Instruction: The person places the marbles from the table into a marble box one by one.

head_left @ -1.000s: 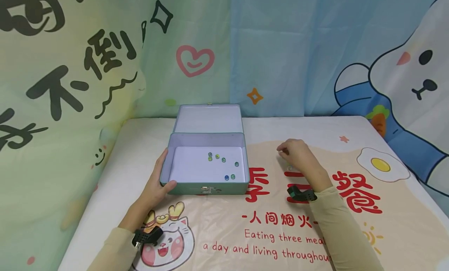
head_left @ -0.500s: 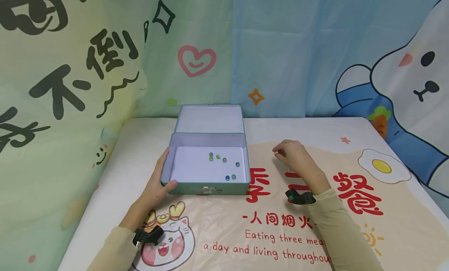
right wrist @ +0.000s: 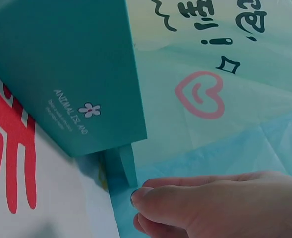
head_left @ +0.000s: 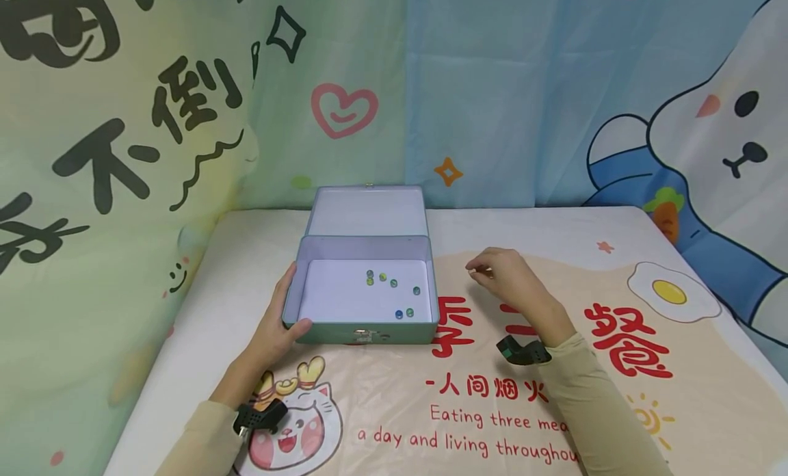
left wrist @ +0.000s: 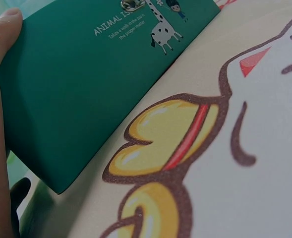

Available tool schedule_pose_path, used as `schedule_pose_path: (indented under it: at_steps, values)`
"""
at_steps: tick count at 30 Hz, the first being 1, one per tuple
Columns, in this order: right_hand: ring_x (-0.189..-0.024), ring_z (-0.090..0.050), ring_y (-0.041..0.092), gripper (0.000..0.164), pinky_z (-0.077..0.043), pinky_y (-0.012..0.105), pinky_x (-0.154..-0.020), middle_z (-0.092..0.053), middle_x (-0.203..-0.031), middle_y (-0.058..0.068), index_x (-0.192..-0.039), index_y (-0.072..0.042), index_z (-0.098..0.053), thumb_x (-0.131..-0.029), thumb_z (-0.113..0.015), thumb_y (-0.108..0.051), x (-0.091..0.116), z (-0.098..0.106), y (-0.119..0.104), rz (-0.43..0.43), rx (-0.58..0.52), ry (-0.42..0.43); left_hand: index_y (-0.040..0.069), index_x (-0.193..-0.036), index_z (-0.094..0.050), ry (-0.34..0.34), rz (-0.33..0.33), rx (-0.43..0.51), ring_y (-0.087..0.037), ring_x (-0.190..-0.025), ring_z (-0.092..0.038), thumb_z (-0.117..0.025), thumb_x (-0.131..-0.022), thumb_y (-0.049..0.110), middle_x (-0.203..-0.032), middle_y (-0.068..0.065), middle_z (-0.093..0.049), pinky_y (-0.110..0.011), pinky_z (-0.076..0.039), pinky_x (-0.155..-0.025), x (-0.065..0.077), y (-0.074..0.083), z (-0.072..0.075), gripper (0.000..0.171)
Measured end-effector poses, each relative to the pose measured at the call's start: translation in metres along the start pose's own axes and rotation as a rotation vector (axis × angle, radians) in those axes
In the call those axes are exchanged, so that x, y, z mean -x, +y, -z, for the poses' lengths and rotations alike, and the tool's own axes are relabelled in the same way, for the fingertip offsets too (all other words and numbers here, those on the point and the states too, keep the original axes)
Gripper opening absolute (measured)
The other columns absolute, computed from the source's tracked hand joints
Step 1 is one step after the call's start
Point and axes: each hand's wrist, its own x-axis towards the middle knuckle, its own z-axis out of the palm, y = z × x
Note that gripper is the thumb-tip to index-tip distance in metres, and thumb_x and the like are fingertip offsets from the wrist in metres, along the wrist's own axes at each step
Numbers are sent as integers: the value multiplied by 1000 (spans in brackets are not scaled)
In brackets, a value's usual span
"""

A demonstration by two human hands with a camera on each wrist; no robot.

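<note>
A green tin box point(head_left: 335, 334) with a pale inside stands on the table, its lid point(head_left: 367, 210) tipped back behind it. Several small glass marbles point(head_left: 394, 283) in green, yellow and blue lie on its floor. My left hand point(head_left: 277, 319) grips the box's left side, the thumb over the front left corner; the left wrist view shows this thumb point(left wrist: 8, 29) against the green front. Right of the box, above the table, my right hand point(head_left: 514, 278) pinches a small pale marble, mostly hidden by the fingertips. In the right wrist view the fingers point(right wrist: 185, 203) are beside the box's right wall.
A printed cloth point(head_left: 468, 360) with red lettering, a cat and a fried egg covers the table. Behind the table hangs a patterned curtain point(head_left: 480, 86). A dark wrist camera point(head_left: 261, 416) sits on the left wrist, another point(head_left: 523, 351) on the right.
My right hand has moved left toward the box with its fingertips together. The left hand keeps its hold, and the box and the marbles inside stay put.
</note>
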Motion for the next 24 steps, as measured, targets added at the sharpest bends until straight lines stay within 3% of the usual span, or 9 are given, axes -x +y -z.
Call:
schedule_pose_path:
  at_steps: [10, 17, 24]
  values:
    - [-90, -67, 22, 19, -56, 37, -78, -70, -97, 7, -103, -6, -72, -85, -70, -11, 2, 0, -9, 62, -54, 3, 27, -154, -6, -1, 5, -9, -42, -143, -15, -59, -81, 64, -160, -6, -9, -73, -17, -103, 1, 0, 1, 98]
    - [-90, -67, 20, 19, -56, 37, -80, -70, -98, 5, -103, -9, -72, -85, -70, -12, 2, 1, -18, 57, -78, -4, 26, -154, -6, 3, -1, -12, -42, -143, -15, -58, -81, 65, -160, -6, -10, -73, -17, -103, 1, -1, 2, 98]
    - [-88, -66, 18, 17, -56, 38, -80, -71, -96, 4, -100, -8, -73, -84, -72, -12, 5, 3, -26, 129, -95, 15, 24, -154, -7, 2, -6, -2, -42, -143, -14, -58, -81, 66, -160, -7, -9, -73, -15, -104, 0, 1, 0, 99]
